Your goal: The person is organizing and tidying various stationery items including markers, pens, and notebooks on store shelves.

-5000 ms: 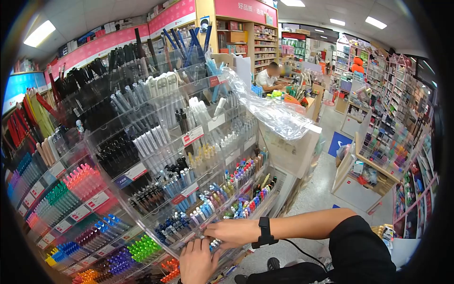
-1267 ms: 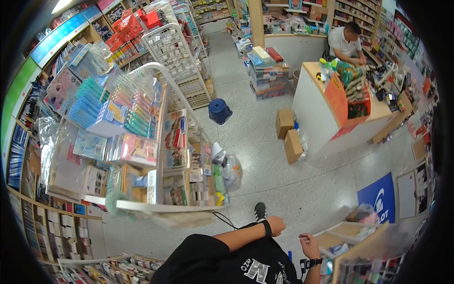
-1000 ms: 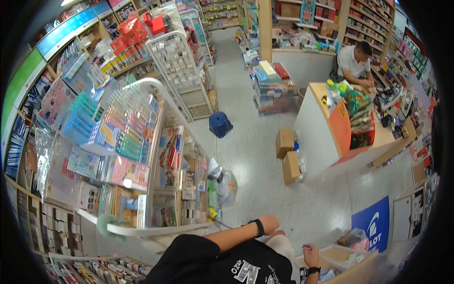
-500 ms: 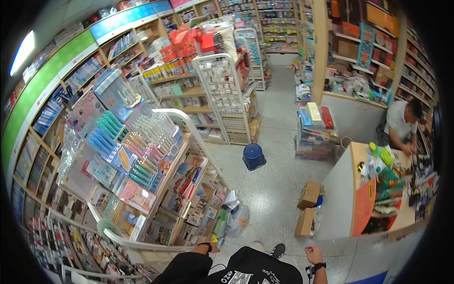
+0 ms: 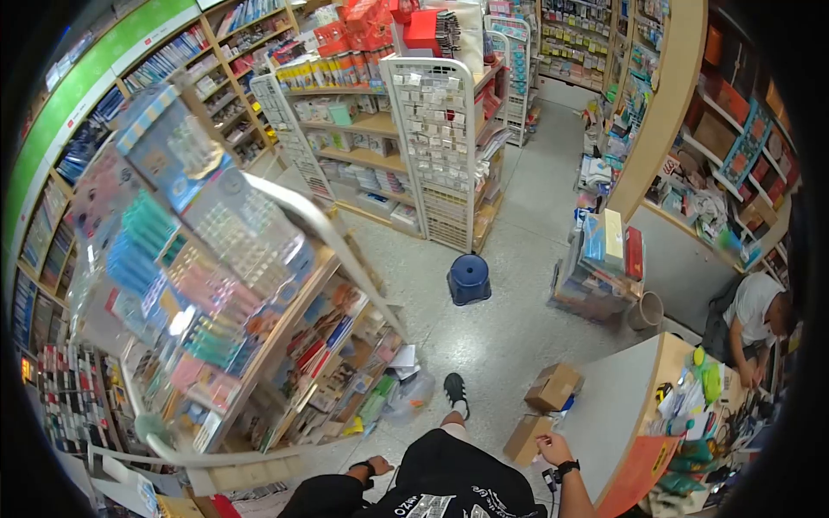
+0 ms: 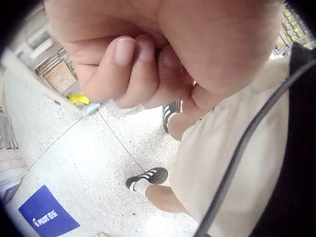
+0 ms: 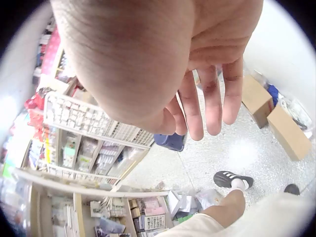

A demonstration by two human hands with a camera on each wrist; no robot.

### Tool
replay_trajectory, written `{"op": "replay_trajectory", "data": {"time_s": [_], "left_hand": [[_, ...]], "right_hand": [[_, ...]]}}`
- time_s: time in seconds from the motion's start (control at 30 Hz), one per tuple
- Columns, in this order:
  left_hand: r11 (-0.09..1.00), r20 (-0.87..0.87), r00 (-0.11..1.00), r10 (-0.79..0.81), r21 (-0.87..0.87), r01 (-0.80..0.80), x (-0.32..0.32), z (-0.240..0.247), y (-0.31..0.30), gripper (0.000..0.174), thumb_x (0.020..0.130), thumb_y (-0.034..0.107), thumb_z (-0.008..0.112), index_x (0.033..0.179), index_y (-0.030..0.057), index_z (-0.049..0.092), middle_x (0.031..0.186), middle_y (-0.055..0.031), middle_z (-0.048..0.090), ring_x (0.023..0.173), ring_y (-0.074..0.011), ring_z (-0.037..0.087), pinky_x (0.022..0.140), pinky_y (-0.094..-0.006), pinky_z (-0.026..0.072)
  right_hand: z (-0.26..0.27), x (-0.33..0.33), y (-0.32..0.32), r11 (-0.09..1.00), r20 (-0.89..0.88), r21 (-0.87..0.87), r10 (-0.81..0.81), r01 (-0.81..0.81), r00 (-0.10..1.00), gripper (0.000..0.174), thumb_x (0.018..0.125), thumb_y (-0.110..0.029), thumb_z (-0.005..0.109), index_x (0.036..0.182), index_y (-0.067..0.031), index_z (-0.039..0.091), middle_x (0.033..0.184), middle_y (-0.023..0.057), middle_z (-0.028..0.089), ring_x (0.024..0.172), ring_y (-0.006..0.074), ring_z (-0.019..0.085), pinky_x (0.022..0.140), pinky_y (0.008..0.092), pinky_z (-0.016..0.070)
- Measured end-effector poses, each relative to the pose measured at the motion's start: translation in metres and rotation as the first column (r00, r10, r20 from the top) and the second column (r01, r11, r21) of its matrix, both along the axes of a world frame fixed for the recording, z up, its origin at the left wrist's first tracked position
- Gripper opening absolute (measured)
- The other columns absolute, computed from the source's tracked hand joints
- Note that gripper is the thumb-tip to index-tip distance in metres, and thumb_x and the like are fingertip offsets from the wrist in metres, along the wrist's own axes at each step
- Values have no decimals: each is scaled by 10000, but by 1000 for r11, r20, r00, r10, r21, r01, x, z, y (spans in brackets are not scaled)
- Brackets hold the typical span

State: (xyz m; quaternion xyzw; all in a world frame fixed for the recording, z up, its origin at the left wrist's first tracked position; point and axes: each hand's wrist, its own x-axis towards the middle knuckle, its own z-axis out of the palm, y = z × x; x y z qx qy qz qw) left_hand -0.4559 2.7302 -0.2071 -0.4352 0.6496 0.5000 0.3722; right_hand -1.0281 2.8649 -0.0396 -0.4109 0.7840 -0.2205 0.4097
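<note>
Left hand (image 6: 163, 54): fingers were curled in against the palm with the thumb laid over them; nothing showed inside. It hung at the hip, just beside the low end of the display rack (image 5: 259, 293).
Right hand (image 7: 163, 64): it was relaxed and empty, with the fingers (image 7: 212, 103) straight and hanging down. It was near the 2 cardboard boxes (image 5: 553, 387), not touching them.
Cable (image 6: 247, 143): a dark lead ran down the shorts close to the left arm. Judged a snag risk near the rack's edge, so that arm was best kept tight to the body.
Feet: 1 black shoe (image 5: 455, 390) was forward on the speckled floor, the other under the body.
Boxes: both sat on the floor against the white side of the counter (image 5: 604, 406), low on the right. Passing well probably meant stepping left of them and lifting the right hand clear of the counter corner.
Plastic bag (image 5: 406, 393): it lay at the foot of the rack on the left, with loose packets beside it. With the boxes opposite, it narrowed the gap, so a straight line down the middle looked safest.
Blue stool (image 5: 469, 279): it stood alone in the open aisle ahead, well apart from both hands. It was worth a glance down and a path to 1 side.
Wire rack (image 5: 440, 129): it stood upright beyond the stool, hung with small cards.
Seated person (image 5: 751, 319): bent over the far side of the counter, out of the way.
</note>
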Motion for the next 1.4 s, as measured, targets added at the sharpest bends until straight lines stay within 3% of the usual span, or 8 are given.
{"op": "replay_trajectory", "data": {"time_s": [0.27,0.47,0.7,0.9,0.93,1.03,1.1,1.4], "left_hand": [[963,-56,993,-106,-254,88,-72,4,-257,542,945,556,690,1070,46,825,1077,-231,801,1052,-402,765,939,-499,582],[865,-472,880,55,-417,-277,-218,90,-449,505,961,473,704,783,1,669,731,-249,646,716,-419,657,726,-531,511],[851,-491,865,102,-407,-331,-256,133,-479,526,980,475,699,744,13,615,725,-239,639,704,-424,633,701,-523,498],[899,-103,979,174,-389,-201,-217,98,-471,502,967,517,678,999,37,824,1010,-278,780,1047,-466,752,941,-521,583],[891,-58,981,186,-410,-194,-212,95,-465,621,963,615,636,1027,25,818,988,-277,784,986,-451,768,893,-515,595],[923,-29,972,235,-308,-232,-220,64,-461,539,957,549,694,1037,33,827,1000,-248,801,980,-378,783,885,-472,592],[905,-57,948,314,-284,-317,-220,55,-459,491,945,542,729,928,57,801,865,-200,779,886,-335,766,864,-476,578],[929,-128,953,274,-223,-297,-391,29,-588,452,946,537,736,903,92,803,867,-166,772,860,-294,745,813,-469,568]], "right_hand": [[-97,26,60,821,309,316,-563,476,766,237,1041,-151,632,1135,-2,791,1022,98,811,845,180,758,755,335,639],[-102,10,-23,747,177,359,-643,559,745,217,1024,-121,630,1092,-11,805,948,95,802,803,167,753,753,334,642],[-88,-71,-144,733,359,418,-676,536,644,198,1010,-122,666,1047,28,791,900,79,791,766,173,733,710,318,596],[-138,-193,-217,857,327,277,-509,434,797,196,978,-166,691,964,-5,801,833,60,773,725,159,704,689,335,584],[-121,-224,-249,975,317,96,-219,199,923,177,961,-134,661,940,-17,792,816,54,769,724,163,705,677,344,576],[-71,-296,-321,881,245,210,-468,424,849,193,975,-95,603,931,-13,772,793,62,747,706,164,698,659,351,563],[-65,-328,-365,946,158,-4,-319,324,934,197,1003,-63,577,1034,1,761,841,57,750,715,155,693,660,333,561],[-22,-408,-494,949,273,-142,-236,282,933,188,1052,-69,601,1135,2,754,960,63,761,779,125,677,703,302,561]]}}
